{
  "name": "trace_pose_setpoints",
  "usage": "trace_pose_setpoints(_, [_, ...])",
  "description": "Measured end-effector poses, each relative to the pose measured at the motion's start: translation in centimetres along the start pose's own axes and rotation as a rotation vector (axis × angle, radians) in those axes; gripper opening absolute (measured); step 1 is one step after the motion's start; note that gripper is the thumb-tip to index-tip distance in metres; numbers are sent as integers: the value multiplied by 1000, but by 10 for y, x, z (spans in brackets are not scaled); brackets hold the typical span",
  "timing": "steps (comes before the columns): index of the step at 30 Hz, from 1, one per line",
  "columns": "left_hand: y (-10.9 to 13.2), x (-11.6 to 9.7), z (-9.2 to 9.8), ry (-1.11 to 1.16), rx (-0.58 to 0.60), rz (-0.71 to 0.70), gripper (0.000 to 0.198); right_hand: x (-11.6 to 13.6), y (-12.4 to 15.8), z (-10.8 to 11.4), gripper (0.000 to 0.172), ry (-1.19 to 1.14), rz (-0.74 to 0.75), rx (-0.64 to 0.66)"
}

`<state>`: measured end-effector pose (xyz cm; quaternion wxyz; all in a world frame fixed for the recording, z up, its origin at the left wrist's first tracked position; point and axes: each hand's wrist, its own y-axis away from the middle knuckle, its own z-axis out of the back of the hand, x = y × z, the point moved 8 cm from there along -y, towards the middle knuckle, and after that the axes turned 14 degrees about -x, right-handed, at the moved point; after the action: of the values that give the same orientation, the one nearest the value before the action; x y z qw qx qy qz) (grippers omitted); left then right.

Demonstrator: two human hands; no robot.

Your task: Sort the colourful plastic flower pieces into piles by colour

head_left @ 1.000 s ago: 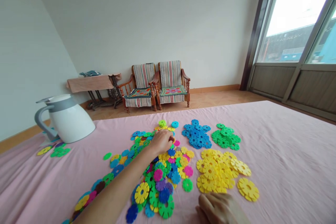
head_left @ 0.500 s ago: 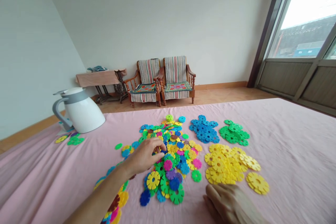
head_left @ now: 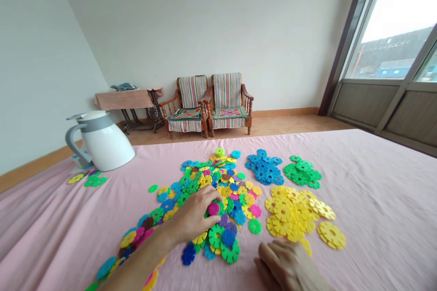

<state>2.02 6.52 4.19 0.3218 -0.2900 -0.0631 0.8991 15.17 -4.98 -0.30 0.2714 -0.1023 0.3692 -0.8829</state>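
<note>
My left hand (head_left: 202,213) reaches over a mixed pile of notched plastic discs. Its thumb and fingers are apart, with a pink disc (head_left: 214,209) showing between them. I cannot tell whether the fingertips touch any disc. Just below lie a green disc (head_left: 216,235) and a blue disc (head_left: 228,237). My right hand (head_left: 285,263) rests on the cloth with its fingers curled under, so whatever they may hold is hidden. Beyond its knuckles spreads a heap of yellow discs (head_left: 287,211).
Heaps of blue discs (head_left: 264,168) and green discs (head_left: 302,172) lie farther back on the pink cloth (head_left: 382,200). A white jug (head_left: 109,143) stands at the left, near several loose discs (head_left: 95,180). Two wooden armchairs (head_left: 228,95) stand beyond the table.
My left hand has shifted slightly right and nearer to me, from the pile's middle to around the pink disc. My right hand has slid a little left.
</note>
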Motion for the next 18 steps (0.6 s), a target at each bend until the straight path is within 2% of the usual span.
trace_pose_setpoints(11, [-5, 11, 15, 86, -193, 64, 24, -1, 0, -3, 19, 6, -13, 7])
trace_pose_setpoints(18, [-6, 17, 18, 123, -218, 97, 9, -2, 5, -7, 19, -13, -8, 3])
